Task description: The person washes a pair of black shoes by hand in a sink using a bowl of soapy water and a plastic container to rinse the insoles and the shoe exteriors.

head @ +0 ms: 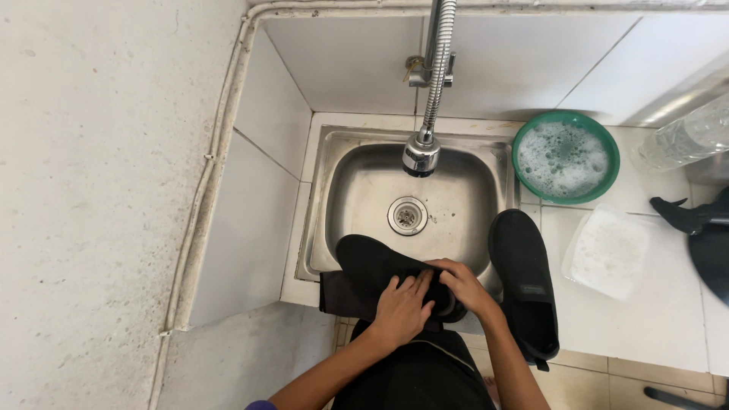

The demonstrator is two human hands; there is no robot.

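A black slip-on shoe (pixel 372 266) lies across the front rim of a steel sink (pixel 456 205), its toe pointing into the basin. My left hand (pixel 402 310) presses flat on the shoe's heel end. My right hand (pixel 462 285) grips the shoe's opening, fingers curled over its edge. A second black shoe (pixel 524 281) lies on the tiled counter just right of the sink, sole side down, toe pointing away from me.
A flexible metal tap (pixel 423 148) hangs over the drain (pixel 408 216). A green bowl of soapy water (pixel 566 158) sits behind the right shoe, with a clear plastic tray of foam (pixel 607 250), a plastic bottle (pixel 687 137) and a black pan (pixel 702 228) further right.
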